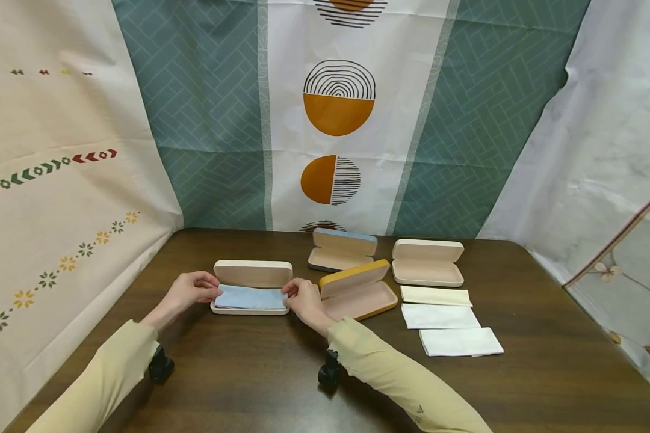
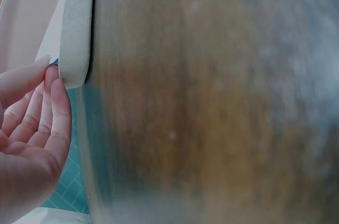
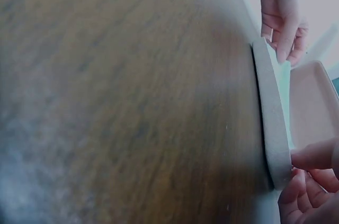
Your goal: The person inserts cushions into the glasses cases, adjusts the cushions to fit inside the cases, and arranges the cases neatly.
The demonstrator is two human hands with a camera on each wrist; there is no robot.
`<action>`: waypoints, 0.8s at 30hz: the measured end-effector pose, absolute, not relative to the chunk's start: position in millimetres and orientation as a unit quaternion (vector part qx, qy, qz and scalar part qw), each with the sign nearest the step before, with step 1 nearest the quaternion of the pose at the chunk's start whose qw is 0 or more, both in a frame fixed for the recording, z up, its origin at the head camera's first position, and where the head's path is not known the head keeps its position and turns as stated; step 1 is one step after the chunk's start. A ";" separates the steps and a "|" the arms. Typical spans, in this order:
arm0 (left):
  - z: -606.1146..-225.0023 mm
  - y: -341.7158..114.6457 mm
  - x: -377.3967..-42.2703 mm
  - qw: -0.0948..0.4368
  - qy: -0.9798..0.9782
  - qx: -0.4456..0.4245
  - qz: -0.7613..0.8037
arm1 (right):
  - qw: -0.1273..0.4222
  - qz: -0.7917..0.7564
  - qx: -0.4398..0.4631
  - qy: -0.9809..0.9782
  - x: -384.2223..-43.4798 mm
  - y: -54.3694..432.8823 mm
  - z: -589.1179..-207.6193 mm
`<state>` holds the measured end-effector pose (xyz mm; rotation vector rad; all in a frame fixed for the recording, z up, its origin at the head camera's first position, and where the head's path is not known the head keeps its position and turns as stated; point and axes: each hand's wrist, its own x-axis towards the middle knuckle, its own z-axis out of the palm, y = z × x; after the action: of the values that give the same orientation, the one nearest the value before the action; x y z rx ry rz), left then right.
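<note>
A light blue folded cloth (image 1: 251,297) lies lengthwise over the lower half of an open cream glasses case (image 1: 251,312). My left hand (image 1: 197,287) pinches the cloth's left end between thumb and fingertips; the left wrist view shows this hand (image 2: 39,113) at the case's corner. At the other end, my right hand (image 1: 306,300) pinches the cloth's right end near the case's rim. The right wrist view shows the cloth (image 3: 285,89) along the case wall (image 3: 271,113), with the right hand's fingertips partly cut off by the frame edge.
Just right of my right hand stands an open yellow glasses case (image 1: 360,293). Behind it are an open blue case (image 1: 342,249) and another cream case (image 1: 428,263). A pale yellow cloth (image 1: 436,296) and two white cloths (image 1: 440,316) lie folded at the right.
</note>
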<state>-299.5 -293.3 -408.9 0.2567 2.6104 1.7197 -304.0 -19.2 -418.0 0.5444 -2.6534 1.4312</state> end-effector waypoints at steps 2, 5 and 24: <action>-408.8 -293.4 -300.5 0.000 0.838 0.086 0.538 | 0.036 0.455 0.175 -0.872 -304.0 -19.6 -418.3; -408.1 -293.3 -301.8 -0.006 0.852 0.093 0.515 | 0.035 0.441 0.176 -0.880 -302.9 -20.3 -417.9; -400.3 -297.9 -301.4 0.034 0.839 0.021 0.543 | 0.049 0.481 0.110 -0.869 -291.3 -28.9 -413.6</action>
<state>-301.4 -297.9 -400.3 0.0637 2.5795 1.6705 -291.3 -28.9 -413.6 0.3345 -2.6464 1.4649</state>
